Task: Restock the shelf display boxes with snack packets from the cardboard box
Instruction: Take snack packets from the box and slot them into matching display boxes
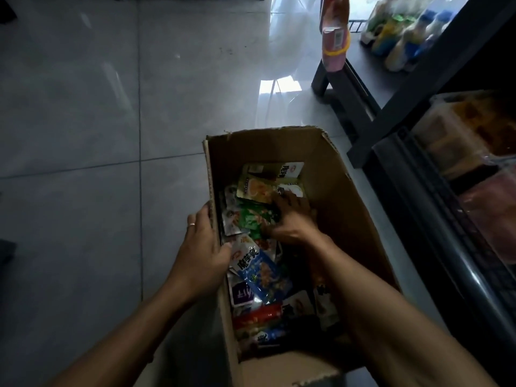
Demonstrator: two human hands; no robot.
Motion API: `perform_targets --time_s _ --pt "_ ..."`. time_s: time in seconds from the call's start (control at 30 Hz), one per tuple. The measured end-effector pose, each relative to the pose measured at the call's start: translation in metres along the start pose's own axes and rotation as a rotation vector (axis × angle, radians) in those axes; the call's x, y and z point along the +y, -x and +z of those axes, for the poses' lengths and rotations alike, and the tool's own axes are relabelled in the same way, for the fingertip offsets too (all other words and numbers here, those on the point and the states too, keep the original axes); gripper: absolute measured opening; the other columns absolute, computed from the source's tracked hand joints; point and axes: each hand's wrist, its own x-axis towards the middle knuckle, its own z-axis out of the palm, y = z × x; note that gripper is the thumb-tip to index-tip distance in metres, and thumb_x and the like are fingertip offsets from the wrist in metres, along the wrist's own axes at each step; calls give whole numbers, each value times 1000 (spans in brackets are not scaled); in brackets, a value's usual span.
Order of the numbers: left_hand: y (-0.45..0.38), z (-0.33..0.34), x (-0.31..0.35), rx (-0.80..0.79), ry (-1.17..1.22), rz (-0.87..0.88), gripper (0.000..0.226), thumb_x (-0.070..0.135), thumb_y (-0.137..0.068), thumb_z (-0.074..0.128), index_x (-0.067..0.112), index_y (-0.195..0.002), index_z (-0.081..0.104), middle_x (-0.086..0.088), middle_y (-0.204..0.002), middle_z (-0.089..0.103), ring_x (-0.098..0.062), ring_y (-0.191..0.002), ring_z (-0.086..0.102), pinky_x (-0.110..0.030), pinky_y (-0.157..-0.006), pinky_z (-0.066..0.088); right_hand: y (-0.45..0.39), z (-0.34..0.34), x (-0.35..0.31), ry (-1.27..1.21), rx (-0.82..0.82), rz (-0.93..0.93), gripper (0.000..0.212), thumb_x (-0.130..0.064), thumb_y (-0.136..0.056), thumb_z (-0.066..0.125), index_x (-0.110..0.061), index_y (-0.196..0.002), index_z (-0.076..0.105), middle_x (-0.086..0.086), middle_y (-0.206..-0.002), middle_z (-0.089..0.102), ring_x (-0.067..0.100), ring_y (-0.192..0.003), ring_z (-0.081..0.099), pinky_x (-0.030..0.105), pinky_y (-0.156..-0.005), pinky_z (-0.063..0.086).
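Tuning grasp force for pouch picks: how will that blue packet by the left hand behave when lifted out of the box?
The blue packet looks like a flat foil pouch, so probably light and floppy, sagging if held by one edge. Its glossy film catches light, so likely slippery. It lies among other loose packets in the cardboard box, touching the left hand, so neighbours may drag along.

One head-worn wide-angle view looks steeply down, close over the open brown cardboard box [335,174] on the grey tiled floor [83,107]; dark shelving [418,79] edges the right.
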Motion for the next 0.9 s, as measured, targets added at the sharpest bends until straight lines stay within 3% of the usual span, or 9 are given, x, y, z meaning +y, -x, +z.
perform_targets --time_s 0.13,0.2,0.33,0.4,0.53,0.6,0.7,0.77,0.9 --pt "3 -3 1 -6 16 -13 72 10 -92 61 21 -152 22 2 -134 35 -11 -124 37 -33 -106 36 10 2 -8 -128 -68 -115 53 -40 -92 60 -33 -142 44 7 -142 48 28 -121 53 45 -105 42" --pt "3 -5 0 -16 22 -11 72 10 -93 61 20 -152 21 3 -136 34 -9 -124 36 -30 -104 35 7 0 -8 -194 33 -121 40 -45 -89 61 -31 -127 57 5 -135 53 24 -117 54 44 -101 46" --pt "2 -1 -2 1 31 -3 73 8 -93 60 21 -152 20 11 -131 28 -4 -124 30 -26 -105 29 -4 3 -5 -86 128 -75 83 -55 -83 66 -21 -149 29 7 -159 19 29 -145 18 45 -116 25" --pt "2 -1 -2 -3 28 -2 73 8 -93 60 21 -153 20 12 -131 27 -3 -125 29 -25 -104 29 -4 8 -4 4 92 -82 88 -61 -85 59 -25 -154 19 3 -163 11 29 -149 8 51 -119 16" --pt "2 -3 -1 -6 47 -10 73 9 -92 61 22 -152 21 11 -130 28 -4 -123 32 -27 -103 32 6 12 3 63 55 -194 81 -64 -79 64 -29 -147 35 6 -151 40 30 -141 25 52 -110 30" --pt "3 -3 0 -4 45 -15 73 9 -92 61 22 -152 21 11 -129 29 -3 -121 34 -21 -97 33 9 7 -2 95 28 -239 82 -53 -78 73 -27 -147 37 7 -145 46 32 -136 33 46 -106 36" --pt "2 -3 -2 -9 40 -19 72 10 -92 61 23 -152 21 9 -132 31 0 -118 33 -5 -84 29 1 1 -11 203 26 -251 100 -43 -73 81 -25 -154 24 9 -156 27 34 -144 21 51 -115 25" --pt "1 -3 -4 -8 39 -22 73 9 -92 61 22 -152 21 8 -133 31 0 -119 33 -4 -84 30 -6 4 -15 154 -40 -266 109 -39 -70 84 -23 -155 18 8 -160 21 33 -147 18 51 -118 22" --pt "1 -3 -6 -7 42 -28 73 9 -93 60 20 -153 19 10 -133 29 2 -118 31 6 -74 30 -1 15 -13 134 -15 -274 78 -29 -76 81 -12 -140 40 14 -136 48 32 -123 49 38 -100 41"
